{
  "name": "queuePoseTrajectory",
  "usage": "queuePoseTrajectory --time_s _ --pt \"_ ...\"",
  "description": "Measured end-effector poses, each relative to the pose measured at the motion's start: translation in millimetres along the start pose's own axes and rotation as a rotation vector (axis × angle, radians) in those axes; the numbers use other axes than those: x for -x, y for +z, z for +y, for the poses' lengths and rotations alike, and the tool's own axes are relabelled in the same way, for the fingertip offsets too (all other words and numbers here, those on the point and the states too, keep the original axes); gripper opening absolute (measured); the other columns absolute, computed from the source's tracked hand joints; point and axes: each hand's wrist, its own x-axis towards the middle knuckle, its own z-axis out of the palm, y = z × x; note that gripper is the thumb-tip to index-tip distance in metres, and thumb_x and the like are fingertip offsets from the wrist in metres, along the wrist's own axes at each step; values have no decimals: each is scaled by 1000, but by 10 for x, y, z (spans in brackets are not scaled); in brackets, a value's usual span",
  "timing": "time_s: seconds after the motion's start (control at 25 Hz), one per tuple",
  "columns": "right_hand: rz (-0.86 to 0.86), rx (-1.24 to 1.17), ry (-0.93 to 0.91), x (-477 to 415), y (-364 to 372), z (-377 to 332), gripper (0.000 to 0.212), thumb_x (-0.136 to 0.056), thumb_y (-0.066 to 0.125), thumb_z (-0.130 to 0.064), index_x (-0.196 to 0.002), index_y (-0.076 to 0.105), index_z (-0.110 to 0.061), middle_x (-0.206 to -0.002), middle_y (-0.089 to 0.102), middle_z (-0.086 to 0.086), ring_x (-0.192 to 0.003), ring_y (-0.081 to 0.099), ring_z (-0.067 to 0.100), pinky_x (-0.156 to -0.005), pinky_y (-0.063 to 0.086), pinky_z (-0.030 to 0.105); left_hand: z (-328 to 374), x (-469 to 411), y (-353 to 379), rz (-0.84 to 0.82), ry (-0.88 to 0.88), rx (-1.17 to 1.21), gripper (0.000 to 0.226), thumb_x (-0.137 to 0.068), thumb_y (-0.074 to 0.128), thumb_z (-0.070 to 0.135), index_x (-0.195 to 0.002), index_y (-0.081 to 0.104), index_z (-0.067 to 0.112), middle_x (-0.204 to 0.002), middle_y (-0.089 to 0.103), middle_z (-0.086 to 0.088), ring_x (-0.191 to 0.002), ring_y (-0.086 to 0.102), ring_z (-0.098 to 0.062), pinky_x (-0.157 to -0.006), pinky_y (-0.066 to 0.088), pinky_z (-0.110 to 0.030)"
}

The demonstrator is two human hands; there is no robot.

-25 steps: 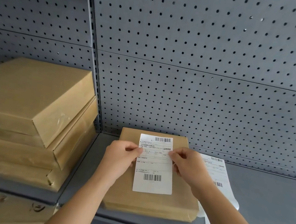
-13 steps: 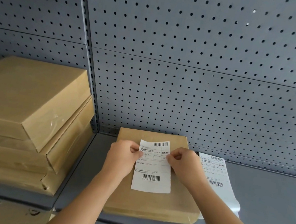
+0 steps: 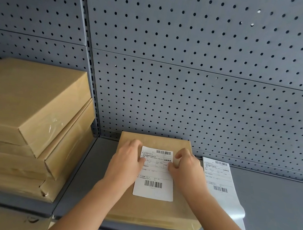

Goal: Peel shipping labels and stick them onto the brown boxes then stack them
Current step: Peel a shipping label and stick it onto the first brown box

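A flat brown box (image 3: 152, 211) lies on the grey shelf in front of me. A white shipping label (image 3: 153, 186) with barcodes lies flat on its top. My left hand (image 3: 128, 160) rests on the box with its thumb pressing the label's left edge. My right hand (image 3: 185, 169) presses the label's right edge, fingers slightly curled. Neither hand grips anything. To the right of the box a strip of labels on backing paper (image 3: 218, 176) lies on the shelf and hangs over its front edge.
A stack of three brown boxes (image 3: 21, 95) stands on the left shelf section, beyond an upright post (image 3: 91, 94). Grey pegboard (image 3: 208, 95) forms the back wall. More cardboard (image 3: 12, 222) shows on the level below, at the lower left.
The label, held lifted and slightly tilted above the box before, now lies flat on the box top. Both hands have lowered onto it and press its upper edges.
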Motion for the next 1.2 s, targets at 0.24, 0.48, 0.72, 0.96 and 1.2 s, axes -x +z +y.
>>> queuePoseTrajectory --time_s 0.24,0.48,0.72,0.96,1.2 --pt "-11 206 -433 73 150 -72 42 -95 45 -21 -136 56 -16 -138 58 -1 -134 48 25 -106 43 42 -51 -29 65 -178 351 -231 55 -111 30 33 -163 23 18 -170 21 5 -157 13 -12 -127 12 -30" --pt "-160 345 -394 122 224 -61 67 -96 8 -44 -155 30 -20 -163 28 -5 -152 19 13 -123 10 40 -141 -26 100 -275 331 -377 57 -110 17 41 -164 9 23 -172 3 9 -158 1 -8 -129 5 -33" --pt "-159 374 -242 144 49 115 55 -106 20 -42 -158 22 -23 -167 13 -9 -153 8 5 -123 -1 36 -227 12 62 -283 266 -366 59 -110 15 44 -164 2 25 -171 -3 12 -157 -5 -6 -129 2 -35" --pt "-185 303 -315 277 16 6 61 -104 12 -46 -159 18 -20 -167 13 -5 -153 5 8 -123 -4 31 -198 140 -17 -263 291 -336 58 -110 15 42 -163 1 23 -171 -4 10 -156 -7 -4 -129 -3 -35" --pt "-243 326 -432 582 133 -107 65 -102 4 -49 -159 13 -22 -167 10 -7 -153 4 7 -125 -2 36 -170 387 35 -303 383 -416 58 -109 11 42 -163 0 23 -171 -5 10 -156 -8 -3 -129 -1 -36"
